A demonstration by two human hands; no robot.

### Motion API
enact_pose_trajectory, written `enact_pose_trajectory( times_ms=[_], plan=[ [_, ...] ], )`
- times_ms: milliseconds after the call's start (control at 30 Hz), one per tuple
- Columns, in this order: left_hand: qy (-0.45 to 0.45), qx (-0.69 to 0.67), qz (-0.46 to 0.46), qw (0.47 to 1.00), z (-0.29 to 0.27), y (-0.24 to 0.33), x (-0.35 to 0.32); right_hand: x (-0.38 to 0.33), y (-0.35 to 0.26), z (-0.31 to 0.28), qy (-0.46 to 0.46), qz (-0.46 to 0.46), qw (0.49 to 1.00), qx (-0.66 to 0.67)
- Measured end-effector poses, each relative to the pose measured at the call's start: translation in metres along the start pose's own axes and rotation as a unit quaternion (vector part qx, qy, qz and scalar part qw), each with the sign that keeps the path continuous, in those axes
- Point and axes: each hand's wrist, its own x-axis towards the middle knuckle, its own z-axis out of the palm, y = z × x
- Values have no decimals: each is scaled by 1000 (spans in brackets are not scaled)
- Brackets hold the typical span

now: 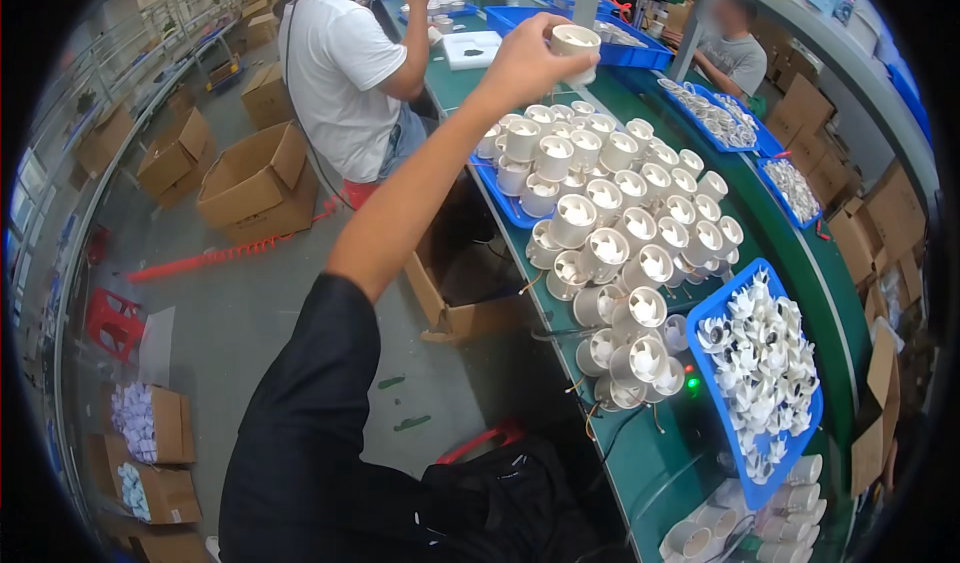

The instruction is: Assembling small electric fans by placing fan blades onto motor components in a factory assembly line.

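Note:
My left hand (530, 61) reaches far forward with its fingers and thumb closed round a white cylindrical fan housing (576, 41). The held housing is upright, above the far end of a large pile of similar white housings (605, 248). Many in the pile show small white fan blades inside, and some have thin wires hanging at the bench edge. A blue tray (722, 450) of loose white fan impellers (762, 378) lies at the pile's near right. My right hand is not in view.
The green bench (640, 493) runs away from me. More housings (690, 535) stand at its near end. Across it are blue trays of small white parts (715, 113). A person in a white shirt (340, 73) works ahead left, another person (735, 53) sits opposite. Cardboard boxes (258, 188) stand on the floor.

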Motion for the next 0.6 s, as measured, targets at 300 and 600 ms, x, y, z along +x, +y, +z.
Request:
enact_pose_trajectory(
  times_ms=[300, 600],
  plan=[
    [-149, 248, -153, 945, 96, -130, 60, -5, 9, 1, -47, -51, 998, 12],
    [-347, 318, -206, 858, 118, -177, 59, -36, -78, -2, 32, -112, 991, 59]
  ],
)
